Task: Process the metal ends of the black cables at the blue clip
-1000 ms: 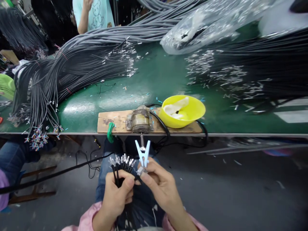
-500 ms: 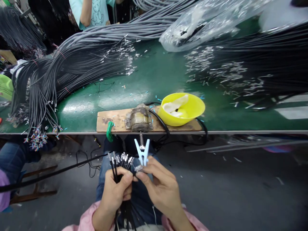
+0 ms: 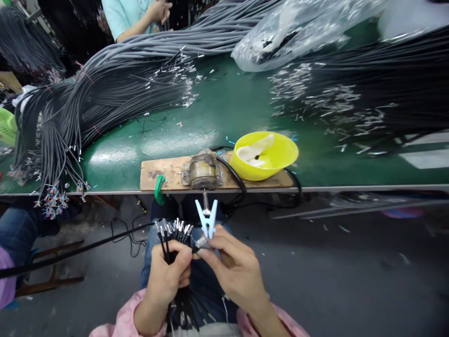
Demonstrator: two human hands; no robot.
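Observation:
A bunch of black cables (image 3: 182, 304) with bare silvery ends pointing up is gripped in my left hand (image 3: 170, 271). My right hand (image 3: 236, 269) is closed, thumb and fingers pinching the silvery end of one cable (image 3: 201, 242) beside the bunch. Just above those fingertips is a light blue clothespin (image 3: 206, 220), mounted on the shaft of a small motor (image 3: 203, 171); whether my fingers touch it I cannot tell. The motor sits on a wooden board (image 3: 149, 175) at the table edge, held by a green clamp (image 3: 159, 189).
A yellow bowl (image 3: 268, 157) with white pieces inside stands on the board's right end. Grey cables (image 3: 140, 51) lie across the green table (image 3: 231, 103), black cables (image 3: 403, 89) at the right. A plastic bag (image 3: 273, 42) lies behind. A co-worker's hand (image 3: 158, 11) shows at the far side.
My hands stay nearly in place, with the cable end still pinched by the clothespin. Across the table, the co-worker's arm has come down and forward, bringing the hands into view.

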